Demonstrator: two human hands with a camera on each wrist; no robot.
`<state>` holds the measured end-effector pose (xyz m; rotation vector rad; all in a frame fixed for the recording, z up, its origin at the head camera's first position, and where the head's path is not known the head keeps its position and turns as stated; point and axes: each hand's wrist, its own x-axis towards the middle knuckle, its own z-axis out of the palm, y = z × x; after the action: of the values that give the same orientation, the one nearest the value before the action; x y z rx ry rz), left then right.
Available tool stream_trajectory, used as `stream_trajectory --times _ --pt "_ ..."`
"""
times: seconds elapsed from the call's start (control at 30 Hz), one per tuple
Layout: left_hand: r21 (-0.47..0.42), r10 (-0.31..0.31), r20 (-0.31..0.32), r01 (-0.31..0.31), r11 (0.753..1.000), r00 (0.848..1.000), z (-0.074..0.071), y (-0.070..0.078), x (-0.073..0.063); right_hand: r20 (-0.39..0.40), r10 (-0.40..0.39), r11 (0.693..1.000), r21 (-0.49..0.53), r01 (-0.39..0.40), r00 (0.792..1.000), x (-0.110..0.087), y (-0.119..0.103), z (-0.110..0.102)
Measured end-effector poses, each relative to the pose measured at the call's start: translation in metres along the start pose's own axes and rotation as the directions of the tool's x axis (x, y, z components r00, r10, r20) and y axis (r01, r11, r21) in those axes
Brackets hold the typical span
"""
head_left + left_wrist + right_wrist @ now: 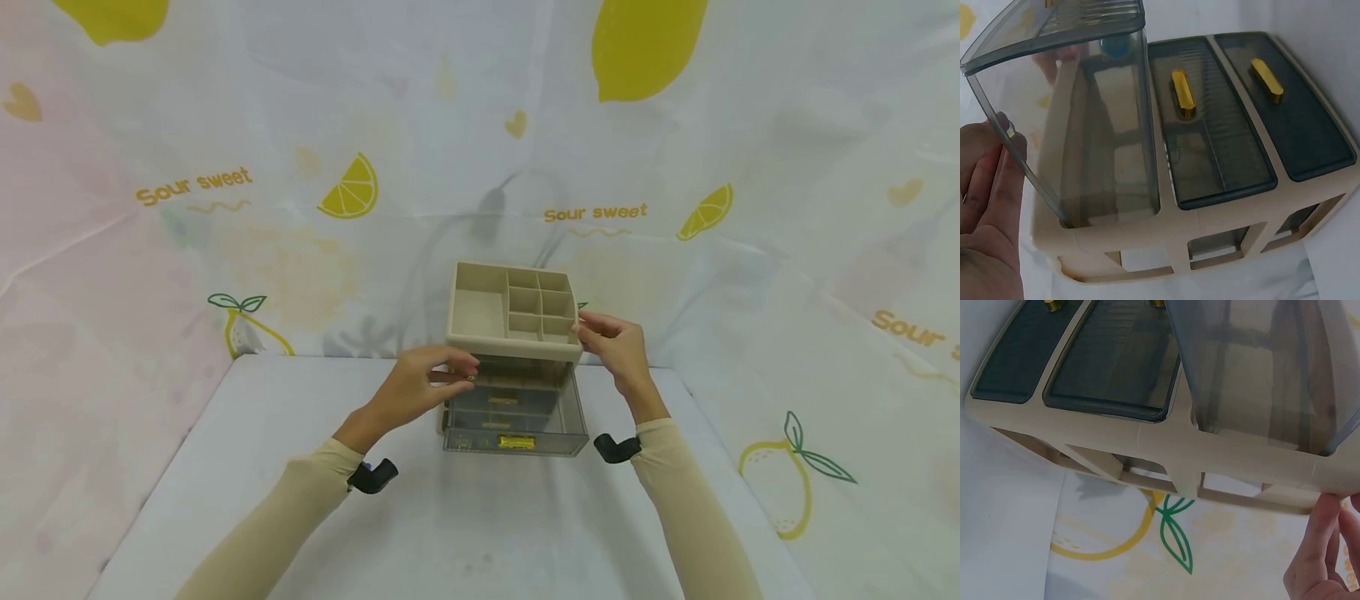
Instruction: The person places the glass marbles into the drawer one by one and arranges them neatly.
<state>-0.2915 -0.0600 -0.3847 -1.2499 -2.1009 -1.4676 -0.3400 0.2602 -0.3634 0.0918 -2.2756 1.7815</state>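
A beige desktop drawer organizer (516, 348) stands on the white table, its top divided into compartments. Its uppermost clear grey drawer (568, 423) is pulled out toward me. Just over that drawer's left side, my left hand (420, 385) pinches a tiny shiny piece (1010, 132) between thumb and fingers; it is too small to tell its kind. My right hand (618, 346) grips the organizer's top right edge with thumb and fingertips. In the left wrist view a round teal thing (1116, 46) shows through the open drawer.
Two lower drawers with gold handles, a middle one (1219, 137) and a bottom one (1291, 112), are closed. A lemon-printed cloth (420, 275) hangs behind and at the sides. The white table (480, 533) extends in front of the organizer.
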Motion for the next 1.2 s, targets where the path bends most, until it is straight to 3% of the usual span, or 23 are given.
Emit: stream_trajectory --times 0.1,0.23,0.4,0.63,0.87,1.07,1.2 --pt "0.002 0.005 0.033 -0.005 1.000 0.999 0.008 -0.012 0.003 0.001 0.002 1.000 0.000 -0.002 1.000 0.000 0.000 0.000" --pt "-0.021 0.043 0.074 -0.041 0.999 0.996 0.016 -0.017 0.006 0.001 0.006 1.000 -0.002 -0.006 1.000 -0.001 0.000 0.000" --pt "-0.042 0.086 0.136 -0.081 0.996 0.987 0.024 -0.016 0.008 0.004 0.014 1.000 0.008 -0.014 1.000 -0.002 0.001 0.000" --pt "0.034 0.088 0.242 -0.099 0.994 0.966 0.032 -0.009 0.016 0.005 -0.003 1.000 -0.003 0.003 1.000 0.000 0.002 -0.001" --pt "0.085 0.077 0.354 -0.114 0.990 0.932 0.038 -0.005 0.026 0.010 -0.003 1.000 0.008 0.003 1.000 0.001 -0.002 0.000" --pt "0.046 0.016 0.464 -0.042 0.998 0.886 0.040 -0.001 0.032 0.022 0.011 1.000 0.012 -0.011 1.000 -0.008 -0.018 0.001" --pt "0.054 0.014 0.517 -0.048 0.997 0.856 0.042 0.000 0.035 0.023 0.015 1.000 0.014 -0.016 1.000 -0.009 -0.018 0.001"
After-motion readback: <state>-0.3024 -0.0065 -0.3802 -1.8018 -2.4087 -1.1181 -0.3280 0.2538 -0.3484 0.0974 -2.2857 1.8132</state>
